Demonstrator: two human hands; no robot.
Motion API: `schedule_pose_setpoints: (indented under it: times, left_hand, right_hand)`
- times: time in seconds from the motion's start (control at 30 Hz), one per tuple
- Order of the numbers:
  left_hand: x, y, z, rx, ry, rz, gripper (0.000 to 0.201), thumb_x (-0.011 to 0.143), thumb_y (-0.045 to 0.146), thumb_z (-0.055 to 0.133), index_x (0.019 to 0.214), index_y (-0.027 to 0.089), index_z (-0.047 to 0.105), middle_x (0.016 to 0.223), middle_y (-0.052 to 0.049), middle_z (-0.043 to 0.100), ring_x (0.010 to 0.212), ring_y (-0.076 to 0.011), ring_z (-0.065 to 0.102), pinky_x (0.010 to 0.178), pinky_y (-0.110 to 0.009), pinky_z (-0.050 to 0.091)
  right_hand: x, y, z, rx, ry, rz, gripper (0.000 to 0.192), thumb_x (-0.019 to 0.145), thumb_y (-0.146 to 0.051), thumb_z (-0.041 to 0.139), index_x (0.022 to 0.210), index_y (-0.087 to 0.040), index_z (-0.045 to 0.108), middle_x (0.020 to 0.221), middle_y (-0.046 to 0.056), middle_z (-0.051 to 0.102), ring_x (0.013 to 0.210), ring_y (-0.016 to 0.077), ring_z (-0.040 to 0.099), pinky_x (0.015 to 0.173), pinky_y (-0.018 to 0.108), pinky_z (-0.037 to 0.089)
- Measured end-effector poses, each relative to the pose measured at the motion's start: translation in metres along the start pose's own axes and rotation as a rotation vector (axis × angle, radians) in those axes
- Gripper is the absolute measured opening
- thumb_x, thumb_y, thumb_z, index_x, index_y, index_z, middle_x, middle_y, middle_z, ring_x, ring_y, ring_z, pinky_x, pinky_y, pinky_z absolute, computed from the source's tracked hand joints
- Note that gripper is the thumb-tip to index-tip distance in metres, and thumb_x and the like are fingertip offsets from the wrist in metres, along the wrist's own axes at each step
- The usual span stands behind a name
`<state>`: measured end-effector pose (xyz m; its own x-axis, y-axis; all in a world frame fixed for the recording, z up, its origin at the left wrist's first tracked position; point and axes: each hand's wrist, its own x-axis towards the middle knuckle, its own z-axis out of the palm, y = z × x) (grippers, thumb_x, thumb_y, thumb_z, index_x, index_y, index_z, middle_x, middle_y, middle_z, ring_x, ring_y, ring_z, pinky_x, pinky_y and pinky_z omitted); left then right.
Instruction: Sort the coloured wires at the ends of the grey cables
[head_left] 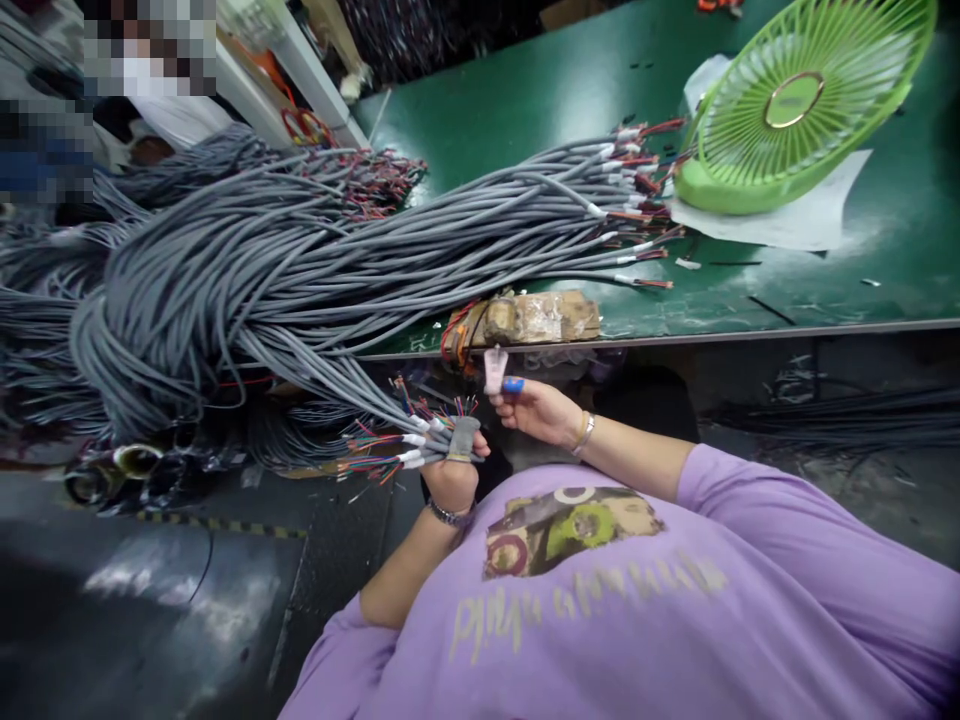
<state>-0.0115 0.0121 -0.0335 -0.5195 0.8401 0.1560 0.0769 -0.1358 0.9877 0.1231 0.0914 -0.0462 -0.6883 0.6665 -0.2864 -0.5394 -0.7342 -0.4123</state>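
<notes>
Left hand (454, 470) grips round grey cables (315, 370) (frayed coloured ends).

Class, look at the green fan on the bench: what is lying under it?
Under the fan lies a white sheet on the green bench, its edge showing in front and right. Stripped cable ends reach its base. The fan hides the rest of the sheet.

Fan (795, 110) top cut off; cable bundle (225, 270) leaves left edge; bystander perhaps blurred.
</notes>
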Motion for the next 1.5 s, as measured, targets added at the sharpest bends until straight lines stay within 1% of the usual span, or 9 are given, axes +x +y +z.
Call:
schedule_pose_setpoints:
  times: [0.1, 0.4, 0.73, 0.93, 1.07, 1.2, 1.37, 1.43, 1.5]
  left_hand:
    - [-0.001, -0.003, -0.001, 0.025, -0.029, -0.005, 0.022, 0.075, 0.033, 0.065, 0.061, 0.017, 0.058, 0.051, 0.003, 0.059, 0.042, -0.0099, 0.056, 0.041, -0.020, 0.046]
    - [-0.004, -0.008, -0.005, 0.078, -0.148, -0.006, 0.026, 0.077, 0.035, 0.066, 0.060, 0.016, 0.060, 0.053, 0.001, 0.063, 0.045, -0.0109, 0.060, 0.047, -0.022, 0.050]
    - [0.004, 0.000, 0.004, -0.160, -0.225, -0.141, 0.014, 0.073, 0.029, 0.075, 0.072, 0.016, 0.070, 0.065, -0.001, 0.070, 0.047, -0.0080, 0.059, 0.047, -0.019, 0.045]
    - [0.011, 0.006, -0.005, -0.242, -0.483, -0.296, 0.023, 0.065, 0.030, 0.080, 0.083, 0.017, 0.075, 0.072, -0.005, 0.074, 0.047, -0.0108, 0.060, 0.045, -0.021, 0.046]
    - [0.008, 0.004, -0.012, -0.238, -0.567, -0.295, 0.020, 0.064, 0.026, 0.081, 0.082, 0.018, 0.077, 0.074, -0.007, 0.075, 0.051, -0.0135, 0.063, 0.049, -0.023, 0.050]
    - [0.007, 0.008, -0.011, -0.268, -0.532, -0.239, 0.018, 0.065, 0.025, 0.080, 0.082, 0.019, 0.078, 0.076, -0.007, 0.076, 0.051, -0.0139, 0.064, 0.048, -0.023, 0.051]
    - [0.016, 0.015, -0.004, -0.328, -0.447, -0.201, 0.020, 0.061, 0.029, 0.080, 0.078, 0.020, 0.077, 0.072, -0.006, 0.075, 0.046, -0.0125, 0.061, 0.043, -0.022, 0.047]
    - [0.019, 0.015, -0.002, -0.338, -0.424, -0.195, 0.020, 0.060, 0.029, 0.080, 0.078, 0.020, 0.077, 0.072, -0.005, 0.075, 0.046, -0.0121, 0.060, 0.043, -0.022, 0.047]
    - [0.021, 0.015, 0.001, -0.337, -0.400, -0.197, 0.020, 0.060, 0.029, 0.080, 0.078, 0.020, 0.077, 0.072, -0.005, 0.075, 0.046, -0.0118, 0.060, 0.043, -0.022, 0.046]
  right_hand:
    - [-0.008, 0.003, 0.003, -0.127, -0.039, -0.028, 0.025, 0.062, -0.021, 0.078, 0.079, -0.013, 0.062, 0.073, 0.000, 0.062, 0.058, 0.0074, 0.048, 0.053, 0.021, 0.037]
    - [-0.008, 0.009, 0.012, -0.393, 0.025, -0.186, 0.037, 0.057, -0.036, 0.084, 0.068, -0.014, 0.057, 0.056, -0.005, 0.053, 0.048, 0.0056, 0.042, 0.048, 0.021, 0.032]
    - [-0.011, 0.003, 0.017, -0.197, 0.079, -0.046, 0.030, 0.061, -0.026, 0.077, 0.066, -0.016, 0.049, 0.055, -0.005, 0.050, 0.049, 0.0052, 0.041, 0.049, 0.018, 0.030]
    - [-0.011, 0.003, 0.014, -0.213, -0.004, -0.003, 0.019, 0.067, -0.022, 0.071, 0.069, -0.015, 0.054, 0.055, -0.002, 0.052, 0.052, 0.0089, 0.048, 0.052, 0.021, 0.037]
    - [-0.006, 0.001, 0.013, -0.172, 0.135, 0.003, 0.016, 0.069, -0.018, 0.067, 0.068, -0.015, 0.052, 0.056, -0.003, 0.051, 0.047, 0.0065, 0.040, 0.047, 0.020, 0.033]
    - [-0.001, -0.007, 0.007, -0.078, 0.259, -0.040, 0.017, 0.076, -0.023, 0.065, 0.072, -0.016, 0.051, 0.058, -0.004, 0.050, 0.047, 0.0050, 0.035, 0.045, 0.017, 0.027]
    - [0.001, -0.021, 0.009, -0.147, 0.032, -0.004, 0.040, 0.079, -0.054, 0.064, 0.081, -0.015, 0.056, 0.070, 0.000, 0.056, 0.053, 0.0071, 0.041, 0.049, 0.020, 0.032]
    - [0.001, -0.023, 0.014, -0.255, -0.031, -0.074, 0.046, 0.074, -0.059, 0.068, 0.081, -0.015, 0.059, 0.067, -0.001, 0.055, 0.053, 0.0069, 0.039, 0.048, 0.020, 0.029]
    - [0.003, -0.023, 0.017, -0.376, 0.004, -0.207, 0.049, 0.068, -0.061, 0.073, 0.076, -0.015, 0.059, 0.061, -0.003, 0.051, 0.051, 0.0063, 0.035, 0.047, 0.021, 0.025]
